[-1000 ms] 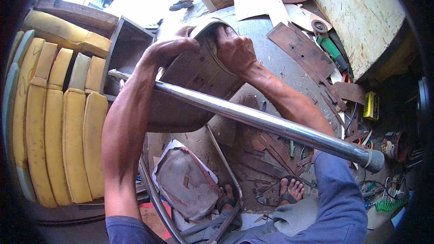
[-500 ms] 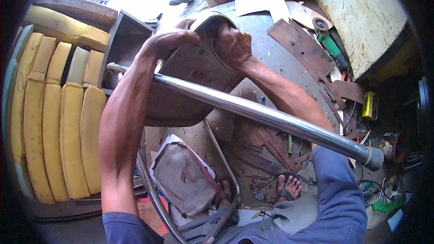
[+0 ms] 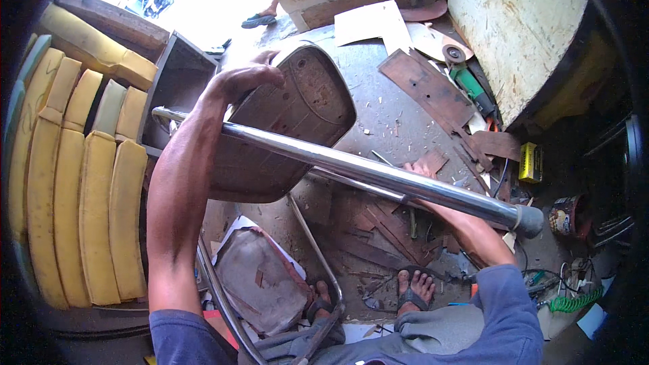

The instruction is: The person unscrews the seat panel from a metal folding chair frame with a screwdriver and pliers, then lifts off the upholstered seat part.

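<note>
My left hand (image 3: 253,76) is closed on the top edge of a dark, worn chair seat (image 3: 291,125), tilted with rivets and screw holes showing. A long chrome tube (image 3: 324,158) with a grey capped end crosses in front of it, and a second, thinner tube lies just below. My right hand (image 3: 420,169) is down at the right, behind the tubes among scraps and near a thin metal piece; whether it grips anything I cannot make out. A bent chrome frame (image 3: 307,243) stands below the seat, over a grey padded panel (image 3: 257,277) by my feet.
Yellow foam pads (image 3: 67,203) fill the left. Brown board scraps (image 3: 426,91), a green angle grinder (image 3: 470,88), a yellow box (image 3: 531,162), a tin can (image 3: 568,216) and a green coiled hose (image 3: 574,302) lie right. A worn cream panel (image 3: 514,34) stands behind; another person's leg (image 3: 270,0) shows at top.
My right hand has left the seat's curved end and moved down and right, behind the tube. The seat's end now shows uncovered. My left hand still grips the seat's edge.
</note>
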`<state>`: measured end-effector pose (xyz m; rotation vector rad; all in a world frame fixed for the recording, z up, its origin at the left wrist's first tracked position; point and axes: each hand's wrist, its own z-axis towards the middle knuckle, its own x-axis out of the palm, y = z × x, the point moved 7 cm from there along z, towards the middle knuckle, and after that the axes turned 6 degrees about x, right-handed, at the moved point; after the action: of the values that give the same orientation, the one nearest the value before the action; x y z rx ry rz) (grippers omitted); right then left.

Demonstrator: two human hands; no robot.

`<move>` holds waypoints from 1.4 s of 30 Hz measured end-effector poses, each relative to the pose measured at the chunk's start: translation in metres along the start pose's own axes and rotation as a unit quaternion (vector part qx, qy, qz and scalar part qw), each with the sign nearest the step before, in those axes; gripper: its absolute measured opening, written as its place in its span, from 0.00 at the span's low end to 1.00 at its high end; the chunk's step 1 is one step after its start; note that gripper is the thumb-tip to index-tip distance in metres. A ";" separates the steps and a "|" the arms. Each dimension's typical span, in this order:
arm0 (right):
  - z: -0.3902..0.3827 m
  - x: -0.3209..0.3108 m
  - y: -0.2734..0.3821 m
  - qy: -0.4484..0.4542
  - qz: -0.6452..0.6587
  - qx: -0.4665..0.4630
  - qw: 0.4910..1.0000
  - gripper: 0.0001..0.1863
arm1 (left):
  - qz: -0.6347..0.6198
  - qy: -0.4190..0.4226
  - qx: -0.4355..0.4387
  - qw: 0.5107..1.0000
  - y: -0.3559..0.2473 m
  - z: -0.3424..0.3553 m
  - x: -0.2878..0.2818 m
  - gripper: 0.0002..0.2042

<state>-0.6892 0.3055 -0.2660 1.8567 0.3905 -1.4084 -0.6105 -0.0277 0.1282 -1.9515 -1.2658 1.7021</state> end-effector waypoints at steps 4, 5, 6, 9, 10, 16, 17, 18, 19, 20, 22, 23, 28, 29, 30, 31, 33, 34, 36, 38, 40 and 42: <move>-0.003 0.013 -0.037 0.081 0.191 0.024 0.978 0.18 | 0.022 0.002 0.001 1.000 -0.001 -0.002 -0.002 0.38; -0.007 -0.006 -0.019 0.097 0.135 -0.006 0.986 0.18 | -0.031 0.035 0.020 0.999 0.013 -0.004 -0.002 0.37; -0.012 -0.026 -0.004 0.112 0.081 -0.034 0.990 0.19 | -0.016 0.019 0.012 1.000 0.016 -0.011 -0.005 0.37; -0.020 -0.071 -0.015 0.008 0.138 -0.037 0.990 0.19 | 0.026 0.037 -0.005 0.999 -0.006 -0.015 0.002 0.38; -0.013 -0.076 -0.001 0.002 0.185 -0.061 0.981 0.18 | 0.035 0.037 -0.008 0.999 -0.001 -0.021 -0.001 0.37; 0.030 -0.076 0.044 0.095 0.119 -0.031 0.988 0.18 | 0.021 0.042 0.007 0.999 -0.020 -0.014 0.011 0.35; 0.044 -0.064 0.057 0.112 0.124 -0.005 0.986 0.18 | 0.023 0.040 0.015 0.999 -0.010 -0.014 0.001 0.35; 0.059 -0.039 0.050 0.107 0.143 0.041 0.983 0.19 | 0.026 0.051 0.038 0.998 -0.015 -0.004 0.005 0.35; 0.072 -0.019 0.038 0.102 0.163 0.087 0.978 0.19 | 0.022 0.052 0.057 0.997 -0.020 0.005 0.007 0.35; 0.076 -0.015 0.077 0.129 0.177 0.088 0.972 0.20 | 0.016 0.036 0.040 0.998 0.005 -0.005 -0.003 0.35; 0.087 0.011 0.052 0.109 0.145 0.128 0.975 0.20 | 0.020 0.061 0.074 0.995 -0.012 0.006 0.004 0.35; 0.084 0.011 0.075 0.107 0.136 0.125 0.977 0.19 | 0.030 0.058 0.040 0.997 0.006 -0.001 -0.004 0.37; 0.088 0.000 0.066 0.120 0.147 0.126 0.974 0.18 | 0.029 0.013 0.039 0.999 -0.006 -0.009 -0.001 0.37; 0.089 -0.008 0.055 0.119 0.154 0.137 0.971 0.19 | 0.020 0.042 0.049 0.998 -0.015 -0.001 0.006 0.38; 0.086 -0.023 0.065 0.105 0.187 0.118 0.970 0.19 | 0.012 0.062 0.046 0.997 -0.011 -0.001 0.009 0.38; 0.085 -0.042 0.097 0.101 0.220 0.085 0.967 0.18 | 0.010 0.037 0.038 0.999 0.009 -0.009 -0.003 0.38; 0.083 -0.083 0.107 0.054 0.299 0.046 0.952 0.16 | 0.021 0.028 0.041 0.999 0.000 -0.003 -0.003 0.38; 0.083 -0.095 0.117 0.039 0.347 0.021 0.937 0.15 | 0.023 0.026 0.036 0.999 0.002 0.002 0.001 0.37; 0.075 -0.127 0.143 0.015 0.423 -0.064 0.904 0.14 | -0.001 0.020 0.028 0.999 -0.006 -0.006 0.006 0.40; 0.070 -0.146 0.159 0.009 0.457 -0.098 0.884 0.13 | 0.007 -0.007 0.005 1.000 0.000 -0.009 0.000 0.42; 0.073 -0.165 0.181 0.010 0.502 -0.128 0.855 0.13 | 0.015 -0.025 -0.006 1.000 0.002 -0.016 -0.006 0.43; 0.079 -0.176 0.190 0.009 0.551 -0.135 0.824 0.14 | 0.010 -0.020 -0.031 0.999 -0.003 -0.021 -0.001 0.43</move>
<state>-0.6820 0.1568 -0.0394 1.4111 -0.4348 -0.4823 -0.5930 -0.0203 0.1366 -1.9804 -1.3328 1.7400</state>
